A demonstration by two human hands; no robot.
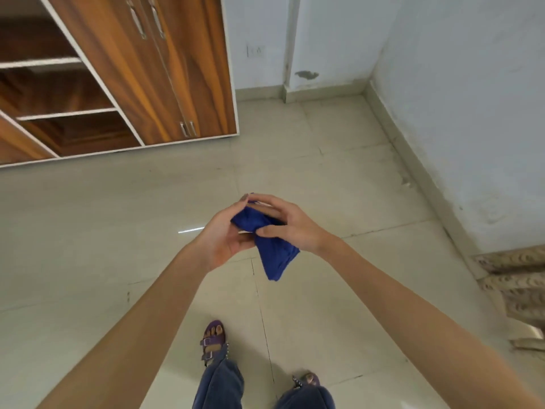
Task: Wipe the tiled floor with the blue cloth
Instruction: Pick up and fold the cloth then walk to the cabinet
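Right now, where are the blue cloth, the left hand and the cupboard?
blue cloth [275, 255], head view, hanging lower fold.
left hand [224, 234], head view, palm.
cupboard [153, 69], head view, closed door.

Bunched blue cloth [274, 255] hangs above glossy beige tiled floor [88, 216].

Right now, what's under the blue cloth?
The blue cloth is held in the air: left hand holds it, right hand pinches it, tiled floor below. Floor behind its hanging end is covered.
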